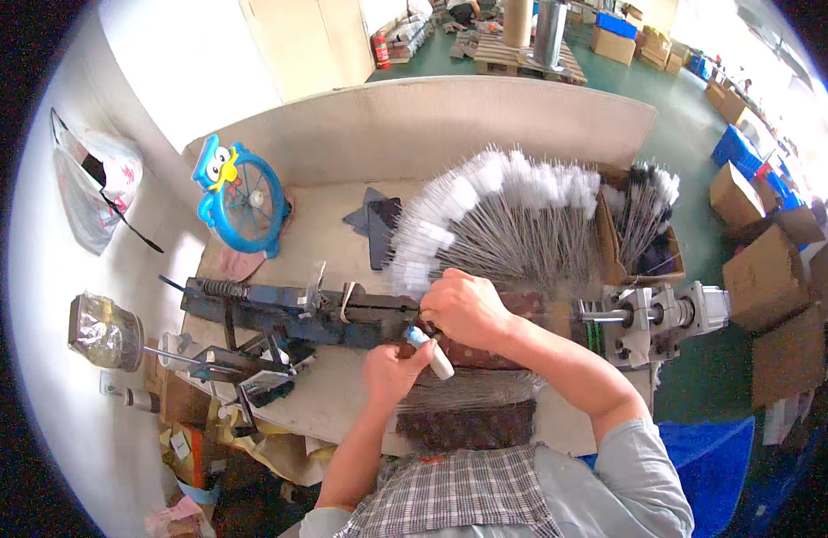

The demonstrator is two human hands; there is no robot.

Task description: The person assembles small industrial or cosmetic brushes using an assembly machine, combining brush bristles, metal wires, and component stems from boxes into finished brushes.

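My left hand (394, 372) is closed round a small white cylinder with a light blue end (439, 360), tilted in front of a long dark metal machine bar (360, 332). Just beyond it, my right hand (468, 309) has its fingers curled in a pinch at the right end of the bar. What those fingers hold is hidden. Behind my hands fans a large pile of wire-stemmed brushes (521, 233) with white bristle heads. Nearer my apron lies a bundle of thin bare wires (472, 392) on a brown patterned cloth (468, 425).
A blue cartoon-shaped fan (268, 224) and a dark phone (383, 235) are on the bench at the back left. To the right stand a metal spindle unit (656, 316) and a cardboard box (669, 269) with dark-tipped brushes. A low board (432, 125) walls off the far side.
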